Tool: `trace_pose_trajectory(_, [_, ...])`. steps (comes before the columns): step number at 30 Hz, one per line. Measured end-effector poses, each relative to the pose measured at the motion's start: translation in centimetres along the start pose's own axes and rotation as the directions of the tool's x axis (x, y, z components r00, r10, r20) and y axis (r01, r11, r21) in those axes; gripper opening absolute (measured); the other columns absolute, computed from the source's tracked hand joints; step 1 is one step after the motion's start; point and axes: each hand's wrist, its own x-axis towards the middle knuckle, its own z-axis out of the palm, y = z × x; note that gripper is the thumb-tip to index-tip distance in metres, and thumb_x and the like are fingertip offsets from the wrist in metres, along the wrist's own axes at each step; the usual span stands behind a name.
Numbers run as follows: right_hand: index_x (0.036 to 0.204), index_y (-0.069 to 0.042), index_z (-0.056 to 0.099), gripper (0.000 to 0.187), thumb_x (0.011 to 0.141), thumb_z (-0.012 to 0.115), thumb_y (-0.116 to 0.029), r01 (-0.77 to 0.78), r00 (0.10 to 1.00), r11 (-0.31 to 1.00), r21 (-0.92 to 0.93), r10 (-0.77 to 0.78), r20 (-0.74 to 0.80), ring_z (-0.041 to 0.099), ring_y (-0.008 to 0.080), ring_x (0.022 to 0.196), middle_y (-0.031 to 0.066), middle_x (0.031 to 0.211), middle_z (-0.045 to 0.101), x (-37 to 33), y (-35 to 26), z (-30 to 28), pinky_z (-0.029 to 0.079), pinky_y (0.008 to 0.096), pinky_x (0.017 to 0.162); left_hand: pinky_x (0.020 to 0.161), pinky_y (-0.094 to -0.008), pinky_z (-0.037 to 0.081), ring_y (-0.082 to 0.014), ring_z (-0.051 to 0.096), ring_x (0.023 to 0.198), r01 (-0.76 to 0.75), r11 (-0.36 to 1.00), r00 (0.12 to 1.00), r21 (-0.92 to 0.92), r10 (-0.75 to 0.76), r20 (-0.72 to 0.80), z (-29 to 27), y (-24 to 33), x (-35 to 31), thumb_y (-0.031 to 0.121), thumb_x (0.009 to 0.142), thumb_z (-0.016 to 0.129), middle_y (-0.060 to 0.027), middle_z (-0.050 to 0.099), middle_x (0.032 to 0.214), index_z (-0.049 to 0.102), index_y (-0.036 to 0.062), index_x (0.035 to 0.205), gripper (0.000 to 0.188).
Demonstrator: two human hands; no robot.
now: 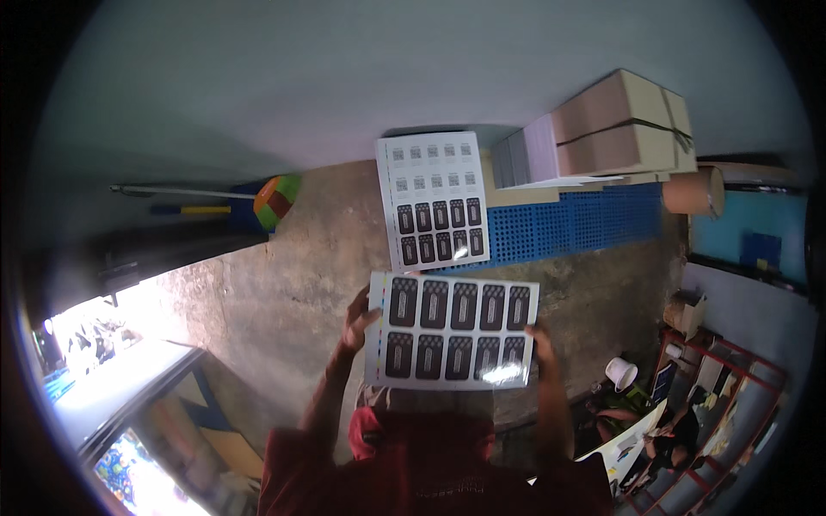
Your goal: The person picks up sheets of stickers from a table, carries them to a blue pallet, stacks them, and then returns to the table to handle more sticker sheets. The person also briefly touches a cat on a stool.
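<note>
A glossy white printed sheet (pixel 459 332) with two rows of dark rounded labels is held out flat in front of me. My left hand (pixel 358 323) grips its left edge, and my right hand (pixel 540 340) has hold of the right edge. Most of the fingers are hidden under the sheet. Just beyond it, a stack of similar printed sheets (pixel 433 191) leans by the wall, showing small square codes above and dark labels below. The held sheet's far edge lies close to the stack's lower edge; I cannot tell whether they touch.
Blue perforated pallets (pixel 559 225) lie along the wall, bearing a strapped brown paper stack (pixel 621 129). An umbrella (pixel 277 203) stands at the left. A white-topped table (pixel 129 387) is at the lower left. A red metal rack (pixel 731 404) and a white bucket (pixel 621 372) are at the right.
</note>
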Motion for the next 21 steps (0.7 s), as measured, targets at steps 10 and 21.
trace_pose_trajectory(10, [0.124,-0.001,0.059,0.054,0.074,0.068,-0.022,0.107,0.984,0.965,-0.241,-0.068,0.166,0.057,0.0147,0.095,0.0040,0.107,0.064,35.6,-2.9,-5.4,0.044,0.0316,0.085,0.103,-0.0340,0.036,-0.0205,0.050,0.119,0.034,0.989,0.986,0.144,-0.009,-0.167,-7.1,-10.1,26.2,0.028,0.083,0.063,-0.0123,0.056,0.129,0.045,-0.0047,0.136,0.065])
trace_pose_trajectory(21, [0.135,-0.003,0.051,0.052,0.091,0.066,-0.027,0.051,0.970,0.897,-0.439,0.060,0.235,0.056,0.0087,0.098,0.0030,0.112,0.064,41.5,-3.3,-6.1,0.044,0.0288,0.088,0.079,-0.0248,0.047,-0.0074,0.056,0.088,0.150,0.891,0.948,0.427,-0.007,-0.319,-4.7,-9.4,28.4,0.022,0.096,0.058,-0.0049,0.068,0.097,0.061,-0.0051,0.118,0.035])
